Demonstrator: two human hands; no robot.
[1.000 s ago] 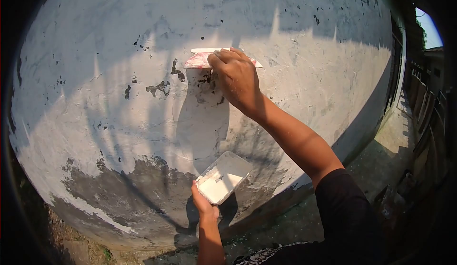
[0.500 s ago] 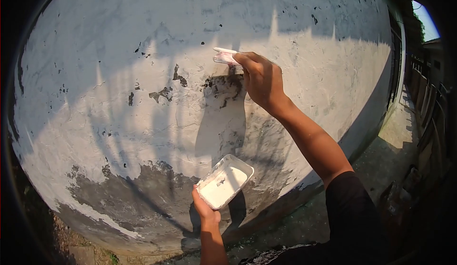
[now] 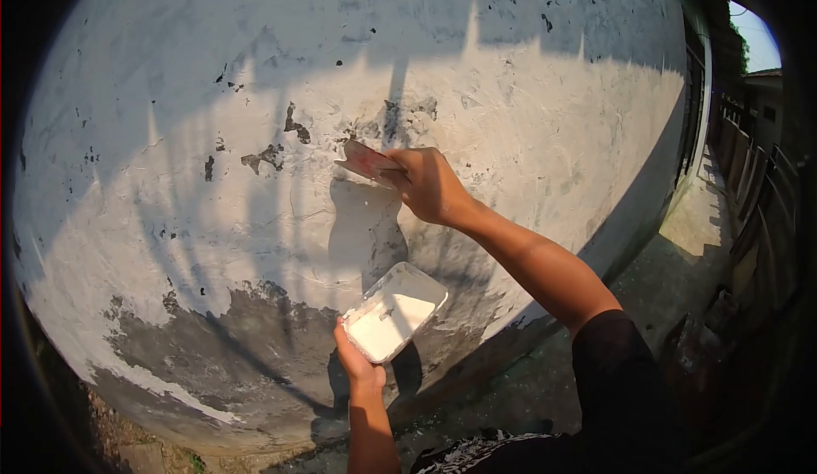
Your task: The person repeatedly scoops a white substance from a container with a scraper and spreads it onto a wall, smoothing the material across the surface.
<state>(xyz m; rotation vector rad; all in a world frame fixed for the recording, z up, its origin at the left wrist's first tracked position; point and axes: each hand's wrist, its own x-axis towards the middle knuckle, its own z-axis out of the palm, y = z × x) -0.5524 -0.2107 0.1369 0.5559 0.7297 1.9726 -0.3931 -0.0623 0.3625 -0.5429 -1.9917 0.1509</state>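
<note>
My right hand [image 3: 428, 186] is closed round a putty knife [image 3: 368, 162], a flat blade with reddish marks and white paste along its edge. The blade lies against or very near the wall [image 3: 281, 176], just under a dark, worn patch; exact contact I cannot make out. Below, my left hand [image 3: 361, 363] grips a clear rectangular plastic tub [image 3: 415, 282] by its lower left side. White putty [image 3: 388, 324] fills much of the tub, which tilts slightly, and a small grey mark shows on its surface.
Peeled dark spots [image 3: 262, 159] dot the white wall, and bare grey plaster [image 3: 213, 346] runs along its lower part. To the right, a narrow concrete path [image 3: 694, 219] passes beside a fence [image 3: 749, 168]. Sunlight and shadows cross the wall.
My right hand and the putty knife have moved down the wall and a little left, uncovering the worn patch above. The blade has turned. The tub stays low in my left hand.
</note>
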